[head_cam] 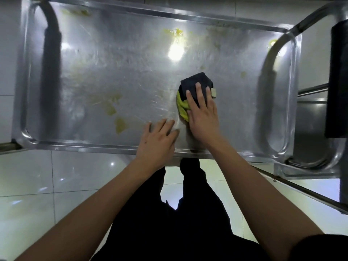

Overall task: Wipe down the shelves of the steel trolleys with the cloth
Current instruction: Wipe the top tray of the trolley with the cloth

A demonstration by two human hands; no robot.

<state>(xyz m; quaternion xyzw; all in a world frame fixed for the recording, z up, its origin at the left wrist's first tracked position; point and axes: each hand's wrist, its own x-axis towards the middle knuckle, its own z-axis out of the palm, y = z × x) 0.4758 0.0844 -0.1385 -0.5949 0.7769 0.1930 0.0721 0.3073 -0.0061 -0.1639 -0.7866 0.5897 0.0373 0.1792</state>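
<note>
Top shelf (98,59) of steel trolley seen from above, raised rim all round. Right hand (203,117) lies flat on the cloth (194,85), fingers straight and spread, pressing it onto the shelf, not curled round it. Cloth is bunched, dark blue on top with yellow-green folds (182,108) showing at its left side and a small pale tag (214,92) sticking out right; it sits right of shelf centre, closer to the near edge than the far one. Left hand (158,142) rests flat on the shelf just inside the near rim, fingers straight and splayed, holding nothing, just beside the right hand. Yellow smears (114,112) left of the hands toward the near-left part of the shelf, more yellow residue (175,32) by the far edge and a spot (272,42) near the far-right corner. Bright lamp reflection (176,50) on the steel. Tubular handle loops at left end (52,34) and right end (278,44). Dark upright object (338,81) past the right end. Glossy tiled floor (37,176) below; dark trousers (188,213) visible.
</note>
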